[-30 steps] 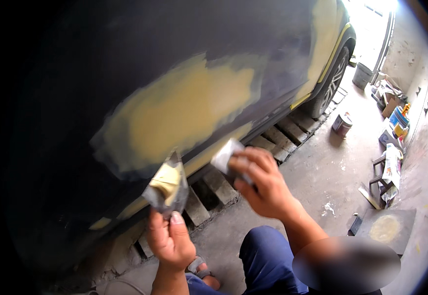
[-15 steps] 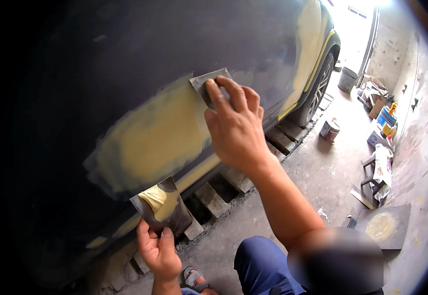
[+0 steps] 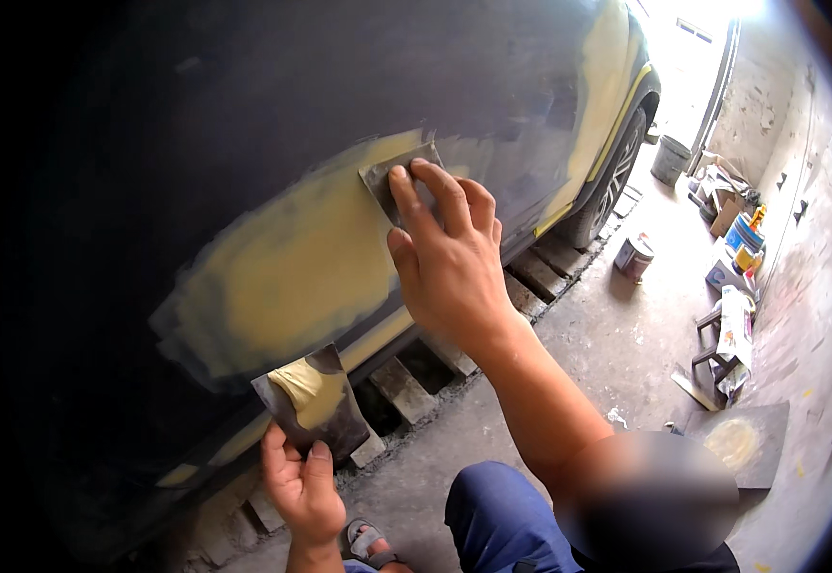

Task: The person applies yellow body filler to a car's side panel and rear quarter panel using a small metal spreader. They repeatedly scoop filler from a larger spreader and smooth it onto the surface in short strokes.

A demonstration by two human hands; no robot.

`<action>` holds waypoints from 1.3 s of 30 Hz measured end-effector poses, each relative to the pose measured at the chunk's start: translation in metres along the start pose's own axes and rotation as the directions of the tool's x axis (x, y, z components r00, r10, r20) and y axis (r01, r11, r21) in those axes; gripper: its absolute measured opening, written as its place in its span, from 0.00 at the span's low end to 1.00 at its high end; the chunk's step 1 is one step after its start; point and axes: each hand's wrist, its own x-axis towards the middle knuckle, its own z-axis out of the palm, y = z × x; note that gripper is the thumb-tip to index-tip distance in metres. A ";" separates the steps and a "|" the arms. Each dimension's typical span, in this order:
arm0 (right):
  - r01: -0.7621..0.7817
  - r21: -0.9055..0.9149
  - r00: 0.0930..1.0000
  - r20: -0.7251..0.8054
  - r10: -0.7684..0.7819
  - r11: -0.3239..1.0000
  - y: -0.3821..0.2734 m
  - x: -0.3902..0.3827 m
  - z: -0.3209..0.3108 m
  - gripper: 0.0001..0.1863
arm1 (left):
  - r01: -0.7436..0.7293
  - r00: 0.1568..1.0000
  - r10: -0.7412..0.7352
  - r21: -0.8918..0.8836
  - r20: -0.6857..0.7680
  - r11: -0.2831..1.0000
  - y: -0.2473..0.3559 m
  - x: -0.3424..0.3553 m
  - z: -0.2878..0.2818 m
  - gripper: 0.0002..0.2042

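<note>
Head view: right hand (image 3: 454, 272) has its grip closed round a flat grey spreader (image 3: 384, 176), which looks laid against the car panel (image 3: 273, 115) at the far right end of the yellow patch (image 3: 292, 277). Left hand (image 3: 303, 489), nearer and to the left, grips a dark plate (image 3: 354, 420) by its near edge, thumb on top; a thick lump of yellow paste (image 3: 299, 385) sits on its far left part.

Progress: looks partway. Done: yellow covers most of the patch's middle, with more yellow on the sill (image 3: 375, 339) and on the bodywork by the wheel (image 3: 616, 177). Left, as far as it shows: patch borders look thin and streaky, greyish, with dark panel beyond; right end partly hidden by the right hand. Paste on the plate is unspread. Can't tell if any area is smooth or dry.
</note>
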 end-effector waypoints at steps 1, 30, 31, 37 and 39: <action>0.004 0.010 1.000 0.012 -0.004 1.000 0.001 -0.003 0.001 0.28 | 0.000 1.000 0.000 0.002 -0.003 1.000 0.001 0.001 0.001 0.26; -0.045 0.073 0.972 0.233 0.027 0.996 0.008 -0.120 0.031 0.32 | 0.126 0.972 -0.182 -0.329 -0.145 0.936 0.009 0.005 0.020 0.28; -0.058 0.081 0.970 0.240 0.037 0.995 0.006 -0.122 0.022 0.32 | 0.142 0.969 -0.202 -0.346 -0.143 0.927 0.009 0.003 0.022 0.28; -0.225 0.914 0.940 0.295 -0.171 0.337 -0.022 -0.128 -0.049 0.27 | 0.254 0.950 -0.310 -0.468 -0.046 0.846 0.014 0.000 0.023 0.28; -0.211 0.952 0.922 0.269 -0.280 0.221 -0.017 -0.137 -0.044 0.26 | 0.229 0.962 -0.273 -0.469 -0.028 0.853 0.015 -0.001 0.027 0.29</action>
